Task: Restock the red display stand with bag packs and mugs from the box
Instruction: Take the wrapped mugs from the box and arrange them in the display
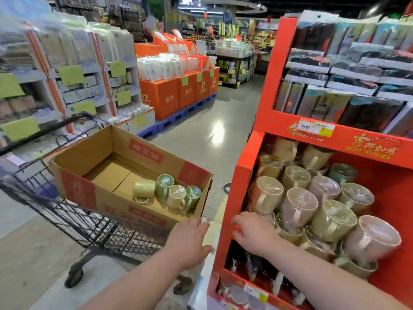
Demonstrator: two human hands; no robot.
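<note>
The red display stand (271,86) fills the right side. Its top shelf holds bag packs (348,63) in plastic wrap. Its middle shelf is piled with several wrapped mugs (299,206) lying on their sides. An open cardboard box (89,186) sits across a shopping cart at left, and several wrapped mugs (176,194) lie in its near right corner. My left hand (190,241) hovers by the box's near corner, fingers relaxed, holding nothing. My right hand (253,233) rests at the front lip of the mug shelf, fingers spread, touching the lowest mugs.
The black wire shopping cart (96,229) stands at lower left under the box. Shelving with packaged goods (73,70) lines the left. Orange boxes on a blue pallet (178,95) stand further down the aisle. Grey floor (207,130) stretches between them.
</note>
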